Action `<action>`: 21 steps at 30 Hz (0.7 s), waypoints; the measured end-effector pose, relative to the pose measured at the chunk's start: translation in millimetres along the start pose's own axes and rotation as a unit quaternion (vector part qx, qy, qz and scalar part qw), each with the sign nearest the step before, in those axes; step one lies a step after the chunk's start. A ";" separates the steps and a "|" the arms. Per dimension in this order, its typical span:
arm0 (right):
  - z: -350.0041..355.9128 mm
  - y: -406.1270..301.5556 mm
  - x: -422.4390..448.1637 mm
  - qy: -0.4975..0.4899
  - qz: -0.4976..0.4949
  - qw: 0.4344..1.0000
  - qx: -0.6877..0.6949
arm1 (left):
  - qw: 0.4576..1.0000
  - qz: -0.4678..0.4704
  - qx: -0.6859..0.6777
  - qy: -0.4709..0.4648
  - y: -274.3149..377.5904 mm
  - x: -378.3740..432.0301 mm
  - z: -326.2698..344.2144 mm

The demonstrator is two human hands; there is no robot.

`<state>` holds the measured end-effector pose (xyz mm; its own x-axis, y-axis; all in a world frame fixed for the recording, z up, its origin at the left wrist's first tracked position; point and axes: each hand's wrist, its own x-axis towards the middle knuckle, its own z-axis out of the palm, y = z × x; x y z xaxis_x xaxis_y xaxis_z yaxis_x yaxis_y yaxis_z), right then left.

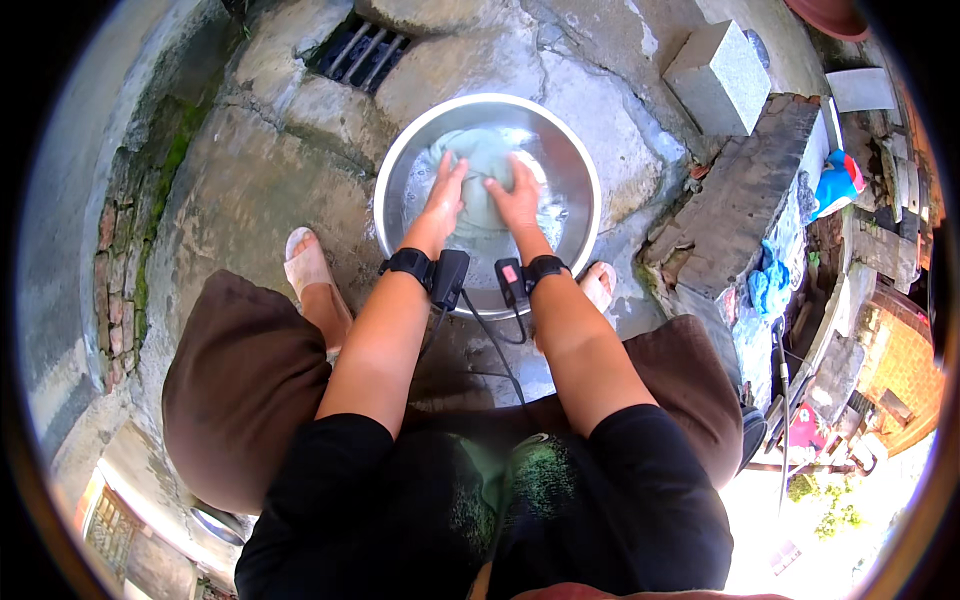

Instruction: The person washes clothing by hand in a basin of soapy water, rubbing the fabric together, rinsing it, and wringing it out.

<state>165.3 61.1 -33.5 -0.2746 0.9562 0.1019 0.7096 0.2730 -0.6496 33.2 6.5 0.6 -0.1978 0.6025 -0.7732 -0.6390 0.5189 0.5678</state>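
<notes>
A round stainless steel basin (386, 169) holding water stands on the ground between my feet. Inside it a pale, light green cloth (480, 199) lies in the water, partly covered by my fingers. My left hand (448, 196) is over the left side of the cloth with its fingers spread. Opposite it, my right hand (517, 193) is held over the right side, thumb apart from the fingers. Both hands appear to touch the cloth without gripping it, though blur hides the exact contact. Black bands with small cabled boxes (450, 279) sit on both wrists.
Cracked, wet concrete (255, 180) surrounds the basin. A barred drain opening (364, 52) lies beyond it to the left. At right are a stone block (720, 79) and a low masonry ledge (742, 180) with a blue bag (832, 187). A mossy brick edge (124, 285) runs along the left.
</notes>
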 end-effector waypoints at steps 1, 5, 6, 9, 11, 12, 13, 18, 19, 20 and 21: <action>2.5 -12.0 -0.2 -0.076 0.062 0.988 0.115 | 1.000 0.001 -0.028 -0.003 2.5 0.6 -1.2; -9.5 -74.8 -10.0 -0.237 0.026 0.925 0.298 | 0.984 -0.021 -0.174 -0.037 2.5 11.5 -30.0; -17.2 -87.6 -12.3 -0.231 -0.007 0.933 0.274 | 0.976 -0.053 -0.201 -0.069 9.7 7.6 -31.6; -37.1 -123.2 -21.9 -0.218 -0.088 0.949 0.210 | 0.977 -0.006 -0.196 -0.078 23.7 -15.4 -31.3; -44.7 -140.5 -25.8 -0.208 -0.115 0.956 0.175 | 0.982 0.117 -0.145 -0.011 10.9 -14.5 -40.1; -45.4 -141.1 -25.2 -0.164 -0.160 0.963 0.146 | 0.980 0.135 -0.144 0.011 16.0 -28.5 -28.8; -46.3 -140.0 -24.9 -0.147 -0.155 0.969 0.127 | 0.983 0.105 -0.153 -0.013 14.5 -29.6 -25.7; -37.9 -133.5 -11.0 -0.119 -0.067 0.991 0.011 | 0.975 0.008 -0.191 0.109 13.2 -20.8 -13.6; -35.6 -119.6 -2.6 -0.126 -0.043 0.991 -0.015 | 0.970 0.005 -0.226 0.088 15.4 -22.1 -4.0; -35.8 -104.9 6.8 -0.133 -0.020 0.990 -0.040 | 0.963 0.003 -0.261 0.067 18.4 -23.9 5.4; -37.8 -92.3 12.6 -0.141 0.004 0.988 -0.065 | 0.954 -0.001 -0.296 0.048 21.8 -28.3 15.0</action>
<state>120.9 52.0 56.2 -0.4244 0.8963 -0.1284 0.7850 0.2935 -0.5456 36.0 9.8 39.1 -0.2443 0.5288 -0.8128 -0.9420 0.0697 0.3284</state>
